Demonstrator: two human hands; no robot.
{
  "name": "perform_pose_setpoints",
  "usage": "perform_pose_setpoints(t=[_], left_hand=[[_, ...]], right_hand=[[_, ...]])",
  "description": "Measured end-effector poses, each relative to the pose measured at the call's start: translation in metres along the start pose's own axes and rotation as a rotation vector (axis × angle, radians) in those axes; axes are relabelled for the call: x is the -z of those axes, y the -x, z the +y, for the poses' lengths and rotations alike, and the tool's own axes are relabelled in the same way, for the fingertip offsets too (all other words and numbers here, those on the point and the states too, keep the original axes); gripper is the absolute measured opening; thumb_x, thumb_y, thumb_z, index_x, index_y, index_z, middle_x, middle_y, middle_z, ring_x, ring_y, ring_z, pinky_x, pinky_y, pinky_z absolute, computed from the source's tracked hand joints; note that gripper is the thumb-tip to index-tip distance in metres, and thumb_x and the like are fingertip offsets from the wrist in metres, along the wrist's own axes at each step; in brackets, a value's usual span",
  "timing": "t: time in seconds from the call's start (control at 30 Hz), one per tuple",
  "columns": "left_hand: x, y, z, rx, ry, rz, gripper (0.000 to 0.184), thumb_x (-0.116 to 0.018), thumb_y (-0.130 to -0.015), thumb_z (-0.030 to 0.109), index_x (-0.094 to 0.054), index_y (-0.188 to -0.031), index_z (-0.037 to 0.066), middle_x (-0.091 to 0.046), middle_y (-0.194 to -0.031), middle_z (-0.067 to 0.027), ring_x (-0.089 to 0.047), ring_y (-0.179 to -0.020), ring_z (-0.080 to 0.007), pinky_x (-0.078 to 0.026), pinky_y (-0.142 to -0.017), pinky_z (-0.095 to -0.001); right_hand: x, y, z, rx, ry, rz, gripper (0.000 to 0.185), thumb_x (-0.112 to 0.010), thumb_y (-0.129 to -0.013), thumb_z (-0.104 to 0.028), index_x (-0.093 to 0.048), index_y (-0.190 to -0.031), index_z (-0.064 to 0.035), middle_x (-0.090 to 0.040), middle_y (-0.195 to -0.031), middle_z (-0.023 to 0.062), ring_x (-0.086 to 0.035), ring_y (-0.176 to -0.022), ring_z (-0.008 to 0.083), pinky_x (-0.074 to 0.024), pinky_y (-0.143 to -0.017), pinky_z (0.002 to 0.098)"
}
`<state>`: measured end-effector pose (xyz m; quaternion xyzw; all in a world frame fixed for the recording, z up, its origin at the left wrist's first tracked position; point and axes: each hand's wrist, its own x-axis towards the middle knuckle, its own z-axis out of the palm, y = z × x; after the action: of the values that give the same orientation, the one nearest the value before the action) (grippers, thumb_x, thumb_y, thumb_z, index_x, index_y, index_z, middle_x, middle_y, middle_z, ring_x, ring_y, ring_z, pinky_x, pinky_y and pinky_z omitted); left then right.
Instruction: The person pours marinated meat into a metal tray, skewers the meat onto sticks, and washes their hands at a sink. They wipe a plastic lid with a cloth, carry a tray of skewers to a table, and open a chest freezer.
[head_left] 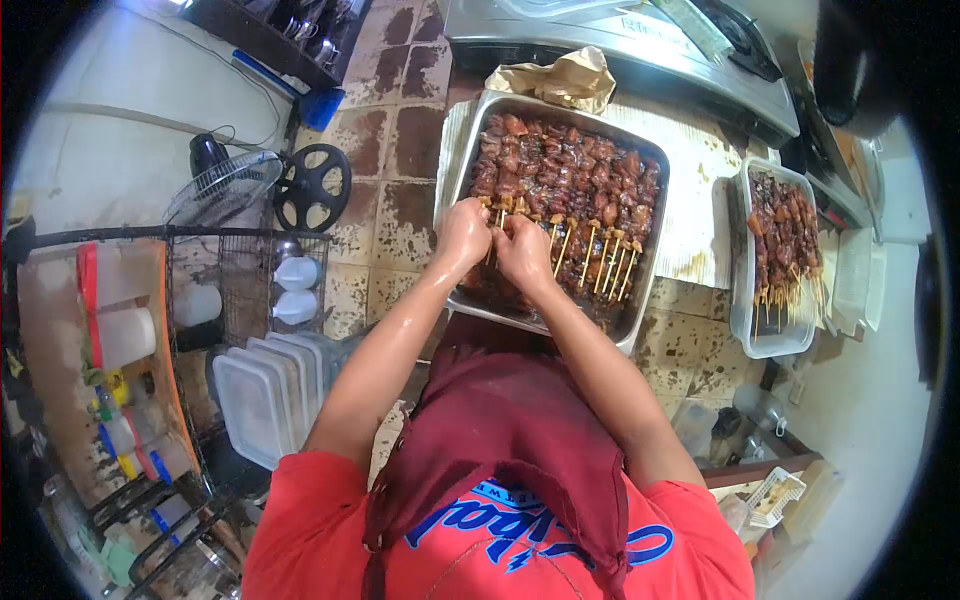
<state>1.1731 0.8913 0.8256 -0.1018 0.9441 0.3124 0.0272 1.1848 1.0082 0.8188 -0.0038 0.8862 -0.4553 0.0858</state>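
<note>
A metal tray (655,270) holds rows of skewered, dark, glossy meat (580,165), with the bare stick ends pointing toward me. Over the tray's left part, my left hand (465,236) is closed around the stick end of a skewer. Right beside it, my right hand (522,250) is closed too, its fingers at the lower ends of the skewers. What exactly its fingertips hold is hidden. Crumpled brown paper (555,80) lies against the tray's far edge.
A clear plastic container (742,320) with more meat skewers (783,235) stands at the right. Behind the tray is a silver stove (620,40). At the left are a fan (225,185) and a rack with several lidded containers (255,405).
</note>
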Motion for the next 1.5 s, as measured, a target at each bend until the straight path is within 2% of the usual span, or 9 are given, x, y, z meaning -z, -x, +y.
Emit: perform_pose_setpoints(t=[0.37,0.57,0.7,0.73,0.83,0.9,1.07,1.37,1.5], left_hand=[[-0.001,-0.009,0.008,-0.079,-0.094,-0.015,0.009,-0.054,-0.072,0.002,-0.058,-0.075,-0.006,-0.06,-0.078,-0.0281,-0.059,-0.081,-0.0431,-0.047,-0.072,-0.0481],[0.032,0.002,0.051,-0.016,-0.47,-0.227,0.026,-0.066,-0.075,0.021,-0.06,-0.09,0.0,-0.061,-0.101,-0.0181,-0.06,-0.092,-0.0343,-0.051,-0.073,-0.0436],[0.0,0.004,0.06,-0.361,-0.514,-0.002,0.054,-0.047,-0.09,0.027,-0.031,-0.137,0.004,-0.03,-0.143,-0.0137,-0.027,-0.132,-0.0305,-0.025,-0.106,-0.0461],[-0.006,0.0,0.059,-0.24,-0.464,-0.182,0.063,-0.043,-0.092,0.033,-0.018,-0.142,0.005,-0.018,-0.148,-0.013,-0.016,-0.137,-0.028,-0.012,-0.11,-0.0452],[-0.014,-0.008,0.064,-0.138,-0.527,-0.253,0.063,-0.038,-0.094,0.038,-0.019,-0.141,0.001,-0.017,-0.148,-0.0142,-0.015,-0.138,-0.0274,-0.008,-0.111,-0.0437],[-0.012,-0.005,0.082,-0.149,-0.493,-0.151,0.06,-0.042,-0.093,0.033,-0.022,-0.14,0.0,-0.021,-0.146,-0.0176,-0.018,-0.137,-0.0295,-0.011,-0.11,-0.0445],[-0.043,0.004,0.155,-0.464,-0.162,-0.043,0.053,-0.05,-0.088,0.022,-0.037,-0.131,-0.006,-0.035,-0.137,-0.0243,-0.031,-0.13,-0.035,-0.022,-0.107,-0.0426],[-0.098,0.033,0.256,-0.524,0.062,-0.303,0.052,-0.054,-0.085,0.014,-0.037,-0.13,-0.007,-0.036,-0.135,-0.0258,-0.034,-0.128,-0.0353,-0.028,-0.105,-0.038],[-0.108,0.04,0.264,-0.527,0.096,-0.382,0.05,-0.055,-0.084,0.013,-0.039,-0.128,-0.006,-0.04,-0.133,-0.025,-0.038,-0.125,-0.0355,-0.029,-0.104,-0.0375]], right_hand=[[-0.011,-0.012,0.002,0.012,0.01,-0.06,0.019,-0.055,-0.078,-0.015,-0.06,-0.073,0.0024,-0.059,-0.075,0.027,-0.059,-0.074,0.0424,-0.0464,-0.068,0.0461],[0.046,-0.002,-0.004,0.047,0.076,-0.253,0.028,-0.057,-0.082,-0.023,-0.064,-0.087,0.003,-0.062,-0.078,0.0253,-0.062,-0.077,0.0381,-0.0482,-0.071,0.0434],[0.193,0.025,0.025,-0.093,-0.183,0.131,0.022,-0.057,-0.082,-0.015,-0.064,-0.093,0.0019,-0.063,-0.092,0.0225,-0.062,-0.089,0.0325,-0.0484,-0.079,0.0371],[0.224,0.024,0.075,-0.115,-0.181,0.297,0.026,-0.058,-0.084,-0.016,-0.062,-0.102,0.0019,-0.066,-0.093,0.0134,-0.062,-0.086,0.0193,-0.0475,-0.079,0.0303],[0.344,0.039,0.17,-0.012,0.526,0.735,0.023,-0.059,-0.079,-0.007,-0.063,-0.101,-0.0043,-0.06,-0.092,0.0158,-0.058,-0.084,0.0313,-0.0477,-0.076,0.0387],[0.394,0.054,0.201,-0.226,0.79,0.669,0.021,-0.056,-0.081,-0.009,-0.063,-0.1,-0.0065,-0.058,-0.095,0.0152,-0.057,-0.086,0.0331,-0.0471,-0.075,0.041],[0.432,0.056,0.243,-0.212,0.854,0.428,0.013,-0.048,-0.083,-0.014,-0.057,-0.088,-0.0049,-0.056,-0.093,0.0165,-0.055,-0.087,0.0357,-0.0448,-0.073,0.0447],[0.418,0.084,0.245,-0.15,0.674,0.127,0.007,-0.051,-0.077,-0.004,-0.053,-0.084,-0.0018,-0.056,-0.084,0.0219,-0.057,-0.074,0.041,-0.0459,-0.066,0.047],[0.392,0.08,0.25,-0.196,0.684,0.234,0.007,-0.05,-0.079,-0.007,-0.056,-0.08,-0.0041,-0.054,-0.082,0.0173,-0.056,-0.079,0.0374,-0.0451,-0.067,0.0462]])
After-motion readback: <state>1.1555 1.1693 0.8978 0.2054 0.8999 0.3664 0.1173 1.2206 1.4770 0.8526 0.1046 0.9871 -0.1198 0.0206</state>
